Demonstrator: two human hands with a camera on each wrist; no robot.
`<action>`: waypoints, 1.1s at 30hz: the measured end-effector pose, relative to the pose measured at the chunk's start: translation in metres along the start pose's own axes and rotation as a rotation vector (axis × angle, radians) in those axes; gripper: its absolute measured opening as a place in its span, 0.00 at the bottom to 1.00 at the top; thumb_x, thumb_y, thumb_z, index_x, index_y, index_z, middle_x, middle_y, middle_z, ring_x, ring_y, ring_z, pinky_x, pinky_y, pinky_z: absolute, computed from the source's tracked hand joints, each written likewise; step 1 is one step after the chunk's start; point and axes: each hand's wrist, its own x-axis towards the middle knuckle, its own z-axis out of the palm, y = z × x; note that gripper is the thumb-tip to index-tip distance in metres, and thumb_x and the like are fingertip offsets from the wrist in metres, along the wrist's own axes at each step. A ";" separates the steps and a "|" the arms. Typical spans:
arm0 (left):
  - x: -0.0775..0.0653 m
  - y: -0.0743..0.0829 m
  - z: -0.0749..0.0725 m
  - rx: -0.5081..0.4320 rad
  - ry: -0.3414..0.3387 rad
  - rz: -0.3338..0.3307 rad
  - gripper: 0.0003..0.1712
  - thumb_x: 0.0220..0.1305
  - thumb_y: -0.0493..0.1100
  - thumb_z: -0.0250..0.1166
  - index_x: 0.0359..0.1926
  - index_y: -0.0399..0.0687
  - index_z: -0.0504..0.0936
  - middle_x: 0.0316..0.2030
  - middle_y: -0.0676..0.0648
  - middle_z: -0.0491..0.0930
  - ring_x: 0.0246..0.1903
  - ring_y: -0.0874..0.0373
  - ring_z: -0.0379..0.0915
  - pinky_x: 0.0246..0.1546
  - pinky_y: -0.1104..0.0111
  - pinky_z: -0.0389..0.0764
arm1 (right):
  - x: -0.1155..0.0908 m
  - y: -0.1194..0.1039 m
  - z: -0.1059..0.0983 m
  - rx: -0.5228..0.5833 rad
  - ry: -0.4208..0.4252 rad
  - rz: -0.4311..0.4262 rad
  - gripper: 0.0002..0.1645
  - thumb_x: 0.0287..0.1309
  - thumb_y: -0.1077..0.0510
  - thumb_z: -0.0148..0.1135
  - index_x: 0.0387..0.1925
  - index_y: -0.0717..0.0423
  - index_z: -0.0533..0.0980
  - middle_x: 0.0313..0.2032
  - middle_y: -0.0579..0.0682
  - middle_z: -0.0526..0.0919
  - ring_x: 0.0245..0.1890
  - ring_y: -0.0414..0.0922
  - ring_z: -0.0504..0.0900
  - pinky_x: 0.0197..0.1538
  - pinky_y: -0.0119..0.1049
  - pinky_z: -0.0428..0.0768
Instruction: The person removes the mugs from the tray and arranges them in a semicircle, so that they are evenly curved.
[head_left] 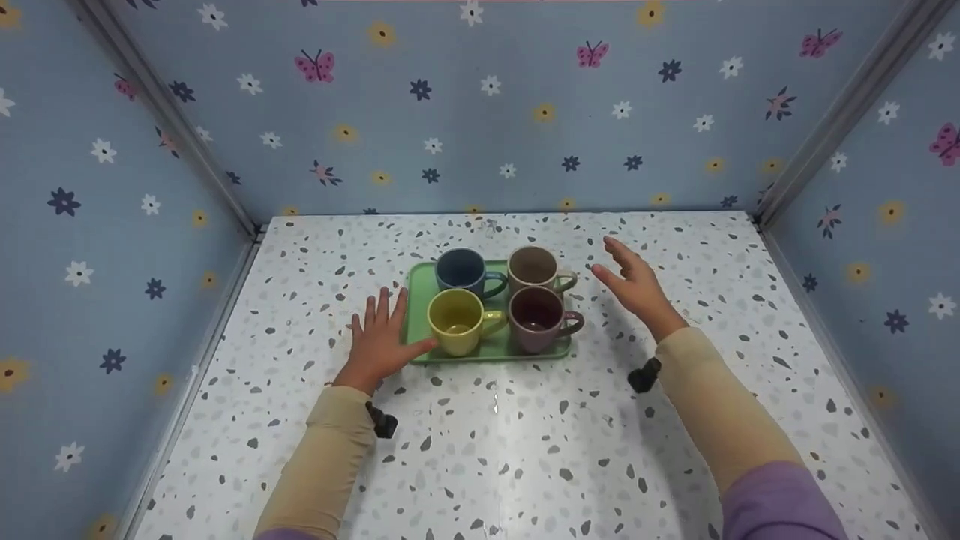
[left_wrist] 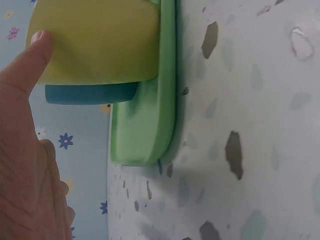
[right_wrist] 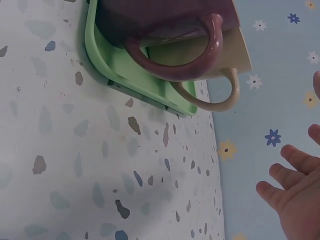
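On a green tray [head_left: 422, 281] stand a blue mug [head_left: 460, 270], a beige mug [head_left: 533, 268], a yellow mug [head_left: 455, 322] and a maroon mug [head_left: 535, 321], with their handles to the right. My left hand [head_left: 381, 343] is at the tray's left side, fingers spread and straight. Its thumb reaches to the yellow mug, overlapping its wall in the left wrist view. To the right of the mugs, my right hand [head_left: 636, 286] hovers with extended fingers, apart from the maroon and beige handles, holding nothing.
The tray lies on a white speckled table [head_left: 495, 450]. Blue panels with flowers and butterflies [head_left: 480, 112] stand behind it and at both sides, joined by grey corner posts [head_left: 847, 105]. Each sleeve carries a small black wrist device [head_left: 382, 421].
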 end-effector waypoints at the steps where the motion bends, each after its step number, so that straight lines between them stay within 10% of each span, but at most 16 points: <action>1: 0.000 0.000 0.004 -0.006 0.004 0.004 0.69 0.55 0.82 0.57 0.82 0.51 0.36 0.80 0.37 0.28 0.78 0.37 0.22 0.72 0.35 0.31 | 0.001 0.002 0.002 0.026 0.010 -0.001 0.45 0.70 0.41 0.60 0.78 0.54 0.56 0.75 0.59 0.61 0.76 0.57 0.57 0.75 0.56 0.58; 12: 0.001 0.006 0.035 -0.021 0.001 0.022 0.74 0.50 0.83 0.61 0.81 0.44 0.39 0.79 0.33 0.33 0.78 0.34 0.28 0.73 0.37 0.34 | 0.012 0.015 0.028 0.248 0.066 0.023 0.40 0.69 0.51 0.64 0.75 0.59 0.61 0.72 0.62 0.66 0.74 0.58 0.62 0.75 0.51 0.61; 33: 0.001 0.004 0.056 0.008 0.010 -0.016 0.75 0.49 0.83 0.62 0.81 0.44 0.38 0.80 0.35 0.30 0.78 0.38 0.25 0.75 0.42 0.30 | 0.019 0.025 0.064 0.341 0.038 0.184 0.34 0.68 0.49 0.65 0.71 0.53 0.69 0.67 0.53 0.74 0.69 0.49 0.70 0.69 0.43 0.71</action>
